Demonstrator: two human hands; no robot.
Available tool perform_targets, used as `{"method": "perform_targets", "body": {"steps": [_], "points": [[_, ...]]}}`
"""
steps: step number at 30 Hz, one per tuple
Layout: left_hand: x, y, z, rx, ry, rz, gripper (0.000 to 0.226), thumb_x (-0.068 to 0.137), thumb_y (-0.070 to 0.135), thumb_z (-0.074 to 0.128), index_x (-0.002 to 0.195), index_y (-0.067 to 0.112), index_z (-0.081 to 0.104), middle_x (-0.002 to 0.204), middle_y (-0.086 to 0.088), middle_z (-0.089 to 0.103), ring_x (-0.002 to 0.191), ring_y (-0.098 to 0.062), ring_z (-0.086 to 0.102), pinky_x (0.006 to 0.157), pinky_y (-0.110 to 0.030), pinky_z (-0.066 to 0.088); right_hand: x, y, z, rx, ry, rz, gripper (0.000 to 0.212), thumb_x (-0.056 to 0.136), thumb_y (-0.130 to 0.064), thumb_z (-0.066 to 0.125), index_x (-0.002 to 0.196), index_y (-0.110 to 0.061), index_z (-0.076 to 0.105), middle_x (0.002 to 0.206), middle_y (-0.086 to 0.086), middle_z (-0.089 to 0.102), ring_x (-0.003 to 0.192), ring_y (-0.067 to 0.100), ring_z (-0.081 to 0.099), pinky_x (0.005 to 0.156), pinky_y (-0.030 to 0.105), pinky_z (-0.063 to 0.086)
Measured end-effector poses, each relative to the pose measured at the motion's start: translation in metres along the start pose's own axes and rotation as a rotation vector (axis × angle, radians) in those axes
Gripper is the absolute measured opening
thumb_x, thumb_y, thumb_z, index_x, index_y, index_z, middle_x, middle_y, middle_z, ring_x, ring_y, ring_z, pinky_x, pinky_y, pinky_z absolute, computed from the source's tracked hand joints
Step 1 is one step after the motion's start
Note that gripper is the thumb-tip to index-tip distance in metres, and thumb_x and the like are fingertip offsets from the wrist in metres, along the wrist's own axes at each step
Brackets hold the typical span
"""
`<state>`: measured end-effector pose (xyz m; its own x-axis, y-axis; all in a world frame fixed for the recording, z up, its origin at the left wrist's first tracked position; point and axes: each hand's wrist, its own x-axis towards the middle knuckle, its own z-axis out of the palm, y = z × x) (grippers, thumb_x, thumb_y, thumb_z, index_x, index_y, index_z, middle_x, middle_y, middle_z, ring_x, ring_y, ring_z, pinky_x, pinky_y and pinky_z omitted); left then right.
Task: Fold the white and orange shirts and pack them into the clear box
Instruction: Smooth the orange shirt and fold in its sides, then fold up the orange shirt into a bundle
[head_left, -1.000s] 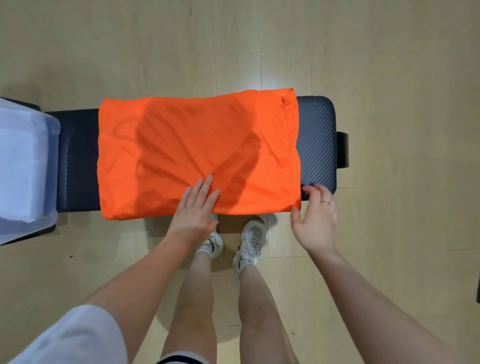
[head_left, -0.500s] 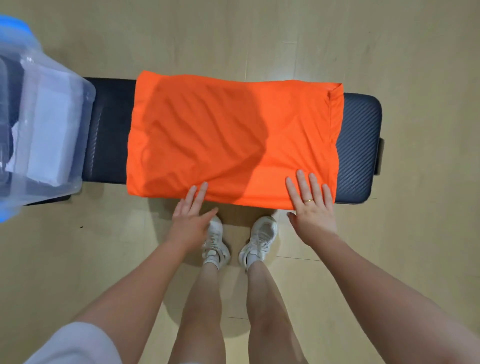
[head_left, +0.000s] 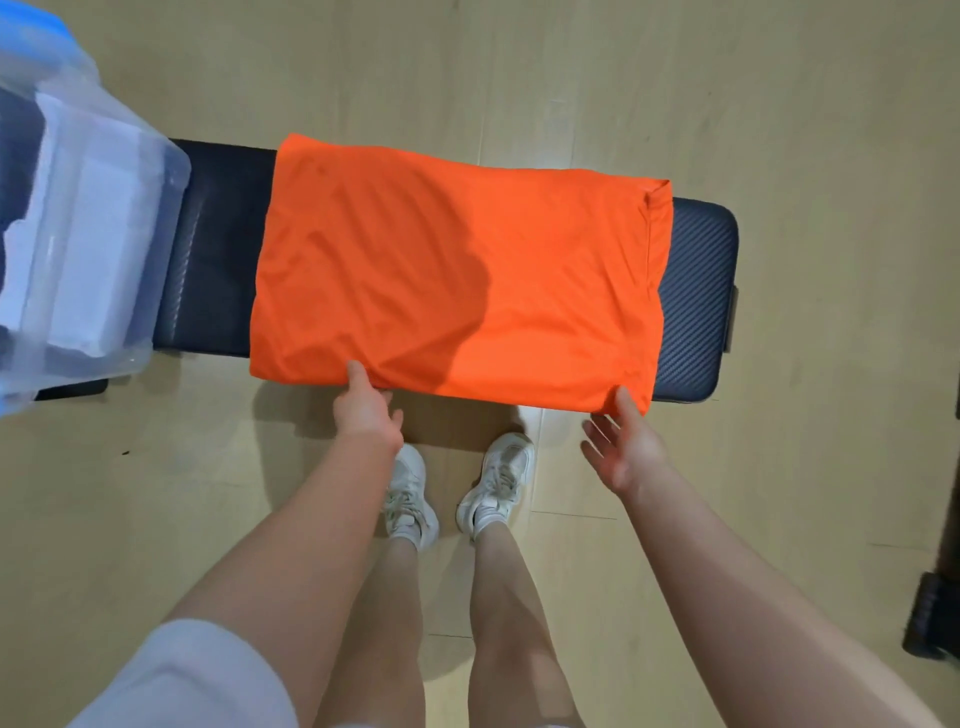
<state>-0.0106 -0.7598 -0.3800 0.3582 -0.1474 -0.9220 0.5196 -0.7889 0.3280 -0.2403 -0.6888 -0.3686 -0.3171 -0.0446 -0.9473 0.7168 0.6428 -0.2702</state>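
Note:
The orange shirt (head_left: 457, 270) lies folded into a wide rectangle across a dark padded bench (head_left: 696, 291). My left hand (head_left: 366, 410) pinches the shirt's near edge left of its middle, thumb on top and fingers hidden beneath. My right hand (head_left: 623, 452) is palm-up at the near right corner, with one fingertip touching the cloth and the other fingers straight and spread. The clear box (head_left: 156, 171) stands on the bench's left end. A folded white shirt (head_left: 98, 249) lies inside it.
The bench stands on a light wooden floor, and my feet in white shoes (head_left: 410, 499) are just in front of it. A blue part of the box (head_left: 31, 36) shows at the top left. A dark object (head_left: 935, 618) is at the right edge.
Both hands slid off the top of the shirt to its near edge. My left hand took hold of the edge and my right hand turned palm-up at the right corner. The view shifted left.

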Motion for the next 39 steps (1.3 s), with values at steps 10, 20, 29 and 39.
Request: {"method": "perform_targets", "body": {"steps": [10,20,29,39], "points": [[0.005,0.003,-0.023,-0.108,-0.063,-0.096,0.043,0.1,0.036,0.032,0.136,0.014,0.038,0.14,-0.005,0.047,0.124,-0.018,0.05,0.101,-0.031,0.038,-0.03,-0.019,-0.01,0.045,-0.033,-0.017,0.006,0.089,-0.01,0.056,0.085,-0.015,0.056,0.083,0.0,0.058,0.075,0.012,0.056,0.08,0.027,0.046],[0.007,0.013,0.003,-0.329,-0.012,-0.078,0.028,0.088,0.047,0.056,0.099,0.021,0.057,0.102,0.004,0.063,0.08,-0.013,0.062,0.07,-0.028,0.055,-0.033,-0.015,-0.008,0.195,-0.055,-0.09,0.013,0.097,-0.02,0.046,0.09,-0.018,0.056,0.082,-0.002,0.06,0.069,0.011,0.053,0.067,0.023,0.045],[-0.022,0.076,-0.055,-0.293,-0.002,0.138,0.014,0.098,0.029,0.041,0.098,0.023,0.054,0.085,0.007,0.06,0.072,-0.01,0.058,0.054,-0.026,0.048,-0.089,-0.006,-0.017,0.284,-0.063,-0.129,0.015,0.096,-0.02,0.048,0.083,-0.018,0.056,0.06,-0.006,0.064,0.057,0.007,0.052,0.047,0.014,0.048],[-0.172,0.117,-0.13,-0.107,0.013,0.322,0.012,0.092,0.018,0.042,0.099,0.018,0.051,0.071,-0.001,0.051,0.051,-0.014,0.045,0.033,-0.012,0.035,-0.233,-0.002,-0.031,0.639,-0.069,-0.284,0.022,0.096,-0.021,0.045,0.076,-0.013,0.05,0.056,-0.003,0.055,0.031,0.002,0.043,0.038,0.012,0.037]]}}
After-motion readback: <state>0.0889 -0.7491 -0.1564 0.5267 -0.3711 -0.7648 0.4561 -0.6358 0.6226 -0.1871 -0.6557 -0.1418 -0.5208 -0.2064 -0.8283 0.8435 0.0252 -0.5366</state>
